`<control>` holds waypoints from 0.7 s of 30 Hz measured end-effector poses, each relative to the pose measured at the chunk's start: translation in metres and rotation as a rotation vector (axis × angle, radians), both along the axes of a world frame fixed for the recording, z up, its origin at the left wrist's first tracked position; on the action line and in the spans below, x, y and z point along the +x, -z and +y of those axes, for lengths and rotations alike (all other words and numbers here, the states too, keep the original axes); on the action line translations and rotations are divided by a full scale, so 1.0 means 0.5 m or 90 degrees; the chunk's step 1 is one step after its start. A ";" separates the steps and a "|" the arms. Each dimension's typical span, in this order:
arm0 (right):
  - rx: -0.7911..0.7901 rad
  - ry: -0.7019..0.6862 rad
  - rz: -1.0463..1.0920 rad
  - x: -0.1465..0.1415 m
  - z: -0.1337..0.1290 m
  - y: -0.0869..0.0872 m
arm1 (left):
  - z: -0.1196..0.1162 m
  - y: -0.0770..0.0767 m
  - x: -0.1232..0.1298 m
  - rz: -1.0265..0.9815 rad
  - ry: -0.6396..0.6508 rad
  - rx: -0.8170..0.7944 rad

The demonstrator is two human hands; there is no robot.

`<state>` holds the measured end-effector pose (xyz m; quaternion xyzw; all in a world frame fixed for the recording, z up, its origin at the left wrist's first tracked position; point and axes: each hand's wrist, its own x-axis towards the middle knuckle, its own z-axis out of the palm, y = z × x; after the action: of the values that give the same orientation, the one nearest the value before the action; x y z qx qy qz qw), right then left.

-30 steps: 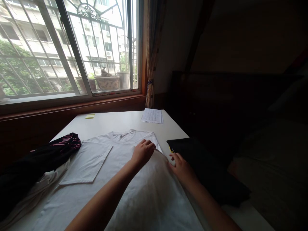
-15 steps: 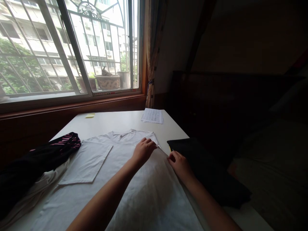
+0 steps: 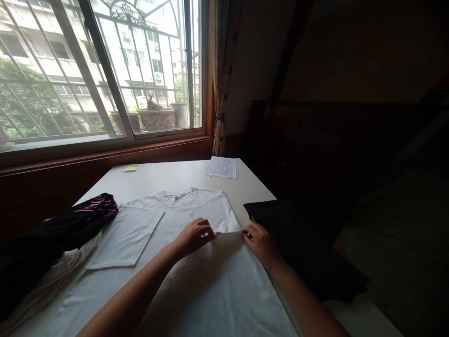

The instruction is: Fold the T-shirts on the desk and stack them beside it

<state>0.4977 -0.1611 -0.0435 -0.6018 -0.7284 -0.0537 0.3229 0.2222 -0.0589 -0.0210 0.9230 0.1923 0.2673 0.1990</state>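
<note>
A white T-shirt (image 3: 175, 285) lies spread on a white table, its neckline toward the window. The sleeve (image 3: 136, 238) on the left is folded in flat over the body. Over the right part of the shirt, my left hand (image 3: 196, 236) pinches the white cloth. My right hand (image 3: 259, 241) grips the same cloth at the shirt's right side. Between the two hands the cloth edge is stretched nearly straight and slightly raised, casting a shadow below it. Fingertips of both hands are partly hidden by the cloth.
Dark folded cloth (image 3: 305, 252) lies just right of my right hand. A heap of black clothing with pink lettering (image 3: 94, 208) is on the left. Printed papers (image 3: 222, 167) and yellow sticky notes (image 3: 131, 168) lie at the table's far side, below a barred window.
My left hand has come nearer and to the left, drawing the cloth edge inward. The folded right sleeve now shows beyond it. My right hand has barely shifted.
</note>
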 end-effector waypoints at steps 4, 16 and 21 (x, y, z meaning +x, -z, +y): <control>-0.007 -0.009 -0.025 0.001 -0.002 0.000 | -0.019 0.012 -0.018 0.041 0.016 -0.007; -0.037 0.002 -0.140 -0.004 -0.013 -0.012 | -0.030 -0.013 0.003 0.173 0.011 0.169; -0.043 0.016 -0.189 -0.004 -0.011 -0.014 | -0.018 0.004 0.010 0.148 -0.017 0.128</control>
<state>0.4958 -0.1667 -0.0367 -0.6067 -0.7622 -0.1216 0.1905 0.2273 -0.0680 -0.0229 0.9604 0.1983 0.1791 0.0786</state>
